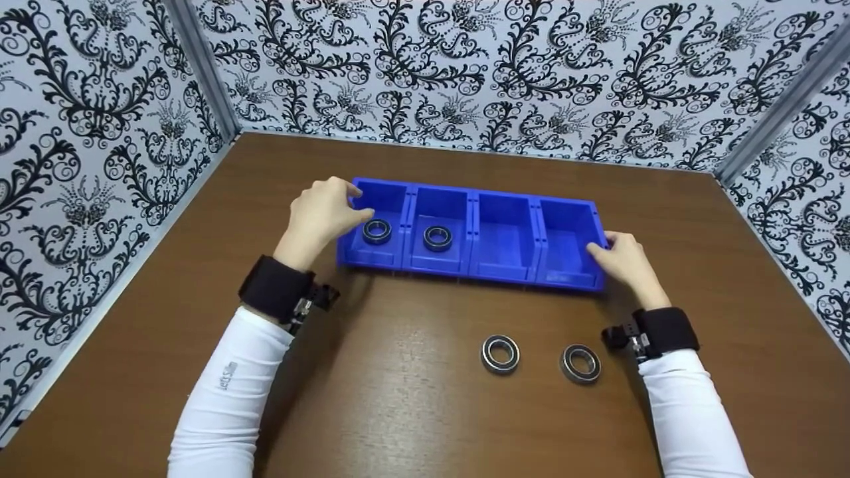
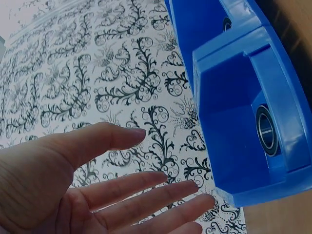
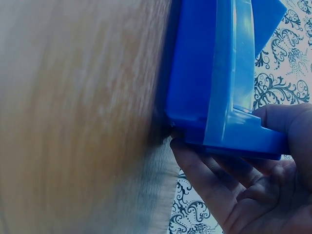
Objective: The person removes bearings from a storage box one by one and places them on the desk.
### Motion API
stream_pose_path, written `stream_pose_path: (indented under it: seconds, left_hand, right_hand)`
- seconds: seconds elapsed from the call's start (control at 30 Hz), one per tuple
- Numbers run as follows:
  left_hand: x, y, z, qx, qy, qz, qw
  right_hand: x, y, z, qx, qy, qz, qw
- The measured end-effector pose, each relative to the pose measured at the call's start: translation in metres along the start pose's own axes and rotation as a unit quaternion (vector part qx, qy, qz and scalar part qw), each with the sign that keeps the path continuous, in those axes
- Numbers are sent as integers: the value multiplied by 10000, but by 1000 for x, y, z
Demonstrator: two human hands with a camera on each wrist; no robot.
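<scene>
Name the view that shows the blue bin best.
The head view: it takes in the blue bin end to end. The left wrist view shows only its left part, near the left hand; the right wrist view, only the right end, gripped by the right hand.

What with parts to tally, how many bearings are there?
4: one bearing in the leftmost compartment of the blue tray, a second in the next compartment, a third and fourth on the table.

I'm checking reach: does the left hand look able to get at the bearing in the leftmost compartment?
Probably yes: the left hand is empty and close by, and nothing covers the bearing in that open-topped compartment.
</scene>
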State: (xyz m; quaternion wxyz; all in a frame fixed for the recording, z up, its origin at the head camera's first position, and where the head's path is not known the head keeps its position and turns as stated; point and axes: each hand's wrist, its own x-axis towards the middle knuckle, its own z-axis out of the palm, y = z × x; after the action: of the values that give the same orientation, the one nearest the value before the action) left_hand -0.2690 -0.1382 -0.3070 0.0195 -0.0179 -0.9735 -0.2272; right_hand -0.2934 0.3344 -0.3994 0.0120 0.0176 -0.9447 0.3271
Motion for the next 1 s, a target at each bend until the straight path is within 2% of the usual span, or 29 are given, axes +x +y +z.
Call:
stream_pose_path:
  seconds: [0.53, 1.0]
  left_hand:
    - [0, 21, 7, -31, -164, 888, 9959]
    - [10, 38, 20, 6, -216, 1459, 9891]
  right_hand:
    - [-2, -2, -2, -7, -70, 14, 10000]
    - [-2, -3, -1, 1, -25, 32, 10000]
